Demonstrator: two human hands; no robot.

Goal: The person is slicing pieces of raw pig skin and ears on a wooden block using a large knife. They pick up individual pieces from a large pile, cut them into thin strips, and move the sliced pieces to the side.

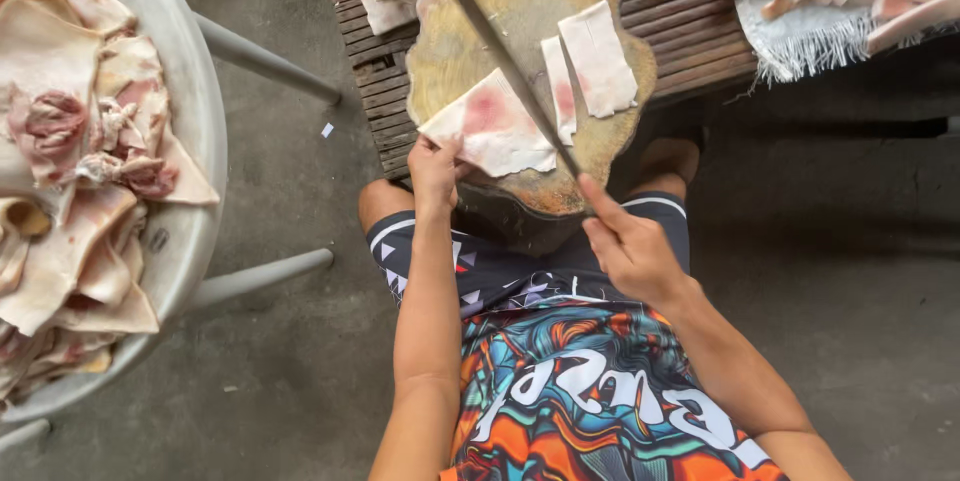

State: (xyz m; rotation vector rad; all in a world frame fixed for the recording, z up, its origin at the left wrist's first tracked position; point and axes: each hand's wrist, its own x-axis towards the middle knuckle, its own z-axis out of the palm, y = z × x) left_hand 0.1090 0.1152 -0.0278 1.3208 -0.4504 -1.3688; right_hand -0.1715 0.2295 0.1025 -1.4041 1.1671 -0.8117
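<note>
The slab of pork skin and fat (pixel 497 128) lies on the worn wooden chopping block (pixel 470 36), toward the block's 6 o'clock edge. The left hand (pixel 435 169) pinches the slab's near corner, fingers closed on it. The right hand (pixel 632 246) is wrapped shut around the handle of a long knife (pixel 500 51), whose blade runs from 5 o'clock up toward 12 across the slab.

The slab looks limp, greasy and fairly light — likely to slide under the blade unless pinned flat. The corner grip sits well left of the cutting line, the safest hold. Two cut strips (pixel 590 66) lie just beside the blade at 2 o'clock, touching each other.

The block rests on a slatted wooden bench (pixel 700 21), its near edge overhanging toward the person's knees — little room at 6 o'clock. More skin is piled at 12 o'clock and on a fringed cloth (pixel 800 41) at 2. A large metal basin (pixel 190 121) heaped with pieces stands well apart at 9 o'clock.
</note>
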